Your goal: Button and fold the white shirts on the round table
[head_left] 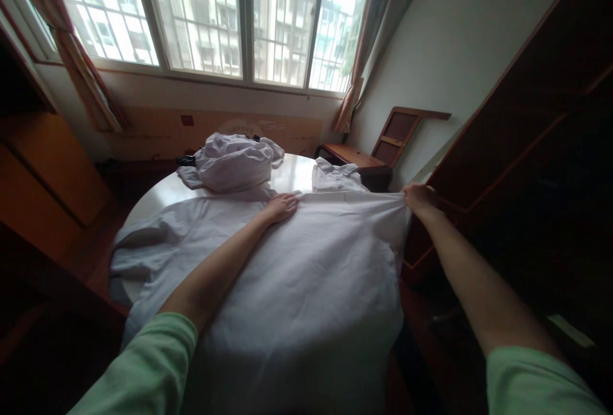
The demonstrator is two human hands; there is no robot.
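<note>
A large white garment (pixel 306 262), which looks like a long-sleeved shirt or coat, lies spread over the round table and hangs over its near edge. One sleeve stretches to the left. My left hand (pixel 281 207) rests flat on the garment near its far edge, fingers extended. At the right, my right hand (pixel 419 199) is closed on the far right corner of the garment and holds it pulled taut, slightly off the table. The cloth between the two hands forms a straight edge.
A heap of white clothes (pixel 234 163) sits at the back left of the round white table (pixel 294 172). Folded white clothing (pixel 338 175) lies at the back right. Beyond stands a wooden chair (pixel 397 137). A dark wooden cabinet (pixel 507 121) rises on the right, with barred windows (pixel 201 13) behind.
</note>
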